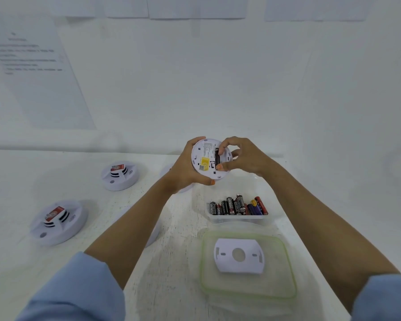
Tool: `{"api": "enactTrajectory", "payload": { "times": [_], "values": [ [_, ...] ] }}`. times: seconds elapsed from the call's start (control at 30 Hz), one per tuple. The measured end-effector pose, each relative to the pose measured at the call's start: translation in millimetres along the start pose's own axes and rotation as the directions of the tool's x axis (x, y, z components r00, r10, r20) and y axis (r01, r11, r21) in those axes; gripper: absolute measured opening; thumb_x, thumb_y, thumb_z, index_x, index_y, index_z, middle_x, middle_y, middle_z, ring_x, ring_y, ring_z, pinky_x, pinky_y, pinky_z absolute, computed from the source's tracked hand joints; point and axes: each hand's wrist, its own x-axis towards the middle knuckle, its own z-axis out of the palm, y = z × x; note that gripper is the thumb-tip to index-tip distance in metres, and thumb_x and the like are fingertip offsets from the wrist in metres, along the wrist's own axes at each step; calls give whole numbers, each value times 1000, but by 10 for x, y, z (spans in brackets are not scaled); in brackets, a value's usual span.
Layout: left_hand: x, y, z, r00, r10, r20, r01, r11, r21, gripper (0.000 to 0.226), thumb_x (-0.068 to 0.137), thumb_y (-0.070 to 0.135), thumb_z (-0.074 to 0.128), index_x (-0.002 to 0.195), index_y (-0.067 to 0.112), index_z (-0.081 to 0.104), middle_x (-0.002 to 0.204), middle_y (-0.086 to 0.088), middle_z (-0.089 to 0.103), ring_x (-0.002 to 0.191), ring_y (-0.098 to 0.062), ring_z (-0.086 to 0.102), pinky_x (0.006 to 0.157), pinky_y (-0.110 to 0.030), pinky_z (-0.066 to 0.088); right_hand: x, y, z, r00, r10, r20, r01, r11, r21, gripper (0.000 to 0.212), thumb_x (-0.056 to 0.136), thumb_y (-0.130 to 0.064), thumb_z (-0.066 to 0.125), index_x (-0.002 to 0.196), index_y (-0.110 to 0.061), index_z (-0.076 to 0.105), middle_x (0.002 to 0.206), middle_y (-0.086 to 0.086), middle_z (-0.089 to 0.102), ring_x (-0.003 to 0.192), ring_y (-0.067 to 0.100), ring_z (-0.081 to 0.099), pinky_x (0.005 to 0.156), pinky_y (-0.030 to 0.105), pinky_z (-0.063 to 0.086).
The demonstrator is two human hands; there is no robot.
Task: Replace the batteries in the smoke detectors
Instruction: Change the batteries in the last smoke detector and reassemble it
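Observation:
My left hand [185,167] grips a round white smoke detector [204,162] from its left side, held above the table with its back facing me. A yellow label and an open battery slot show on that back. My right hand [241,156] pinches a dark battery [216,158] that sits in the slot, thumb below and fingers above. A clear plastic tub [239,220] just below my hands holds several loose batteries [237,206], black, red and purple.
Two more white smoke detectors [120,175] [58,222] rest on the white table at the left. A green-rimmed lid [248,290] lies near me on the right, with a white mounting plate [239,256] on it. Printed sheets [33,66] hang on the wall.

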Motion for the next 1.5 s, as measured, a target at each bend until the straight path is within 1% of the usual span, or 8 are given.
{"api": "enactTrajectory", "payload": {
  "times": [0.2, 0.37, 0.73, 0.97, 1.1, 1.23, 1.4, 1.5],
  "values": [
    [88, 10, -136, 996, 5, -86, -3, 1000, 22, 96, 55, -25, 73, 128, 18, 27, 116, 10, 44, 104, 0, 52, 74, -13, 50, 252, 153, -64, 956, 220, -193, -161, 947, 279, 17, 89, -1, 53, 87, -16, 61, 94, 5, 62, 70, 15, 60, 72, 26, 51],
    [141, -69, -202, 994, -10, -105, 12, 1000, 22, 93, 57, -28, 69, 128, 16, 28, 116, 11, 44, 102, 3, 53, 73, -12, 50, 479, 408, 62, 871, 491, -27, -483, 843, -236, 21, 88, -2, 55, 108, 1, 62, 69, 5, 56, 55, 15, 51, 52, 22, 42],
    [203, -179, -254, 995, 5, -102, 1, 998, 67, 97, 48, -1, 77, 129, 20, 29, 120, 13, 44, 106, 7, 50, 80, -13, 49, 615, 471, 377, 945, 305, 121, -179, 787, -590, 30, 79, -11, 63, 107, -3, 61, 95, 11, 60, 84, 23, 53, 69, 28, 46],
    [146, -189, -264, 994, -9, -105, 14, 999, 50, 103, 45, 4, 81, 131, 21, 28, 125, 5, 43, 115, -8, 47, 88, -21, 51, 543, 427, 124, 937, 320, -144, -316, 948, 45, 10, 83, 5, 59, 92, 3, 63, 72, 15, 63, 58, 24, 60, 67, 34, 57],
    [92, -145, -240, 994, -4, -111, 6, 1000, 21, 100, 47, 0, 78, 131, 20, 28, 126, 3, 42, 114, -8, 47, 83, -17, 51, 377, 173, -120, 899, 219, -379, -120, 956, 268, 19, 83, 8, 58, 102, 5, 61, 68, 6, 56, 54, 14, 60, 61, 27, 58],
    [38, -109, -179, 995, -19, -101, 19, 1000, 5, 100, 47, -1, 78, 131, 21, 28, 124, 5, 43, 112, -8, 48, 83, -19, 53, 186, -103, -165, 933, 128, -335, 16, 919, 394, 21, 90, 1, 51, 105, -14, 53, 81, 1, 54, 66, 17, 64, 70, 34, 56],
    [-24, -48, -103, 996, -13, -83, 13, 1000, -1, 102, 48, -8, 80, 130, 21, 27, 125, 2, 41, 112, -10, 46, 78, -16, 53, 55, -280, -145, 991, 42, -127, -49, 997, -52, 37, 89, -4, 54, 121, -19, 41, 90, -2, 53, 66, 16, 58, 62, 28, 51],
    [-71, 10, -66, 997, -2, -76, 1, 1000, -9, 100, 49, -10, 77, 130, 19, 26, 126, -2, 40, 109, -8, 48, 73, -13, 51, 38, -318, -137, 994, 53, -100, -80, 956, -284, 30, 78, -7, 70, 100, -14, 51, 82, 1, 62, 64, 11, 54, 58, 22, 43]
  ]
}}
